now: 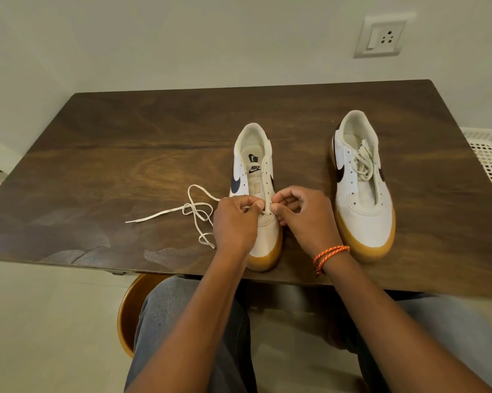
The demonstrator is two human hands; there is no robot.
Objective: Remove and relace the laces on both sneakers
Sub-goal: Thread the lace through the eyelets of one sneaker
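Note:
Two white sneakers with gum soles stand on the dark wooden table (125, 143), toes toward me. On the left sneaker (253, 165) the upper eyelets are bare. Its cream lace (195, 212) trails in loose loops on the table to the left. My left hand (235, 222) pinches the lace at the lowest eyelets near the toe. My right hand (301, 217), with an orange cord on its wrist, has curled fingers at the opposite eyelet; what it pinches is hidden. The right sneaker (361, 194) holds a bundled lace (362, 161) in its opening.
A white perforated basket (491, 163) stands beyond the table's right edge. A wall socket (381, 38) is on the wall behind. My knees and a round wooden stool (131, 307) are below the table's near edge.

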